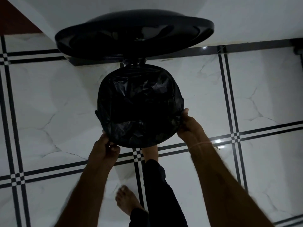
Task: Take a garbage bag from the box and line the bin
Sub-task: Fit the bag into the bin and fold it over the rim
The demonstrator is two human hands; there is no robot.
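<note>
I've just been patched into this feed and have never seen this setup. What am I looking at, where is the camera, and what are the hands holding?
There is no machine here: a person wears one camera on the head, looking down at a white tiled floor. The round black shape is a pedal bin with its lid swung up; one bare foot is tucked under the bin's near edge, probably on the pedal. A black garbage bag is already spread across the bin's mouth. The left hand and right hand each pinch the bag's edge at the near rim.
</note>
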